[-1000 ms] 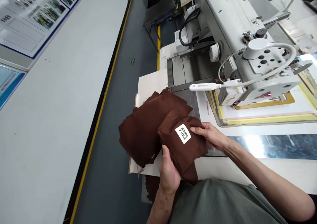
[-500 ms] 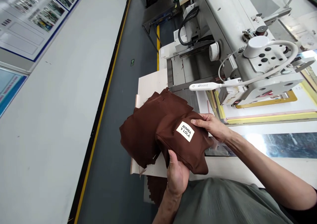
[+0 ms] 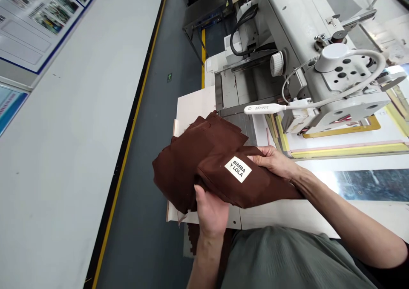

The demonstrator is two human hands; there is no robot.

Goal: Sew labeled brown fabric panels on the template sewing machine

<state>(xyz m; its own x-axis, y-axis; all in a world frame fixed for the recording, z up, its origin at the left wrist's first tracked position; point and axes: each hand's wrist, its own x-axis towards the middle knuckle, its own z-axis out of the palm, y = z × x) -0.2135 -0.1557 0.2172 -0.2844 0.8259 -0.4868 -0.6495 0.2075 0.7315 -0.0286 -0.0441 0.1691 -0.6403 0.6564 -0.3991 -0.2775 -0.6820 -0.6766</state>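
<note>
A brown fabric piece [image 3: 255,187] carries a white label [image 3: 238,169] reading "BIMBA Y LOLA". My right hand [image 3: 273,160] grips its upper right edge, thumb on top and the other fingers hidden beneath. At the lower left edge is my left hand [image 3: 212,210], its thumb raised at the cloth and its fingers under the fabric, out of sight. More brown fabric [image 3: 188,161] lies in a pile on the left end of the table, partly beneath the labelled piece.
A white sewing machine [image 3: 297,38] stands behind on the right, with a white light wand [image 3: 265,109] over the worktable [image 3: 287,214]. Yellow-edged templates [image 3: 348,149] lie under its head. Brown cloth hangs below the table's left end.
My left hand has moved left and slightly up along the cloth's lower edge. The labelled piece has spread out toward my right forearm, and its label has shifted slightly left.
</note>
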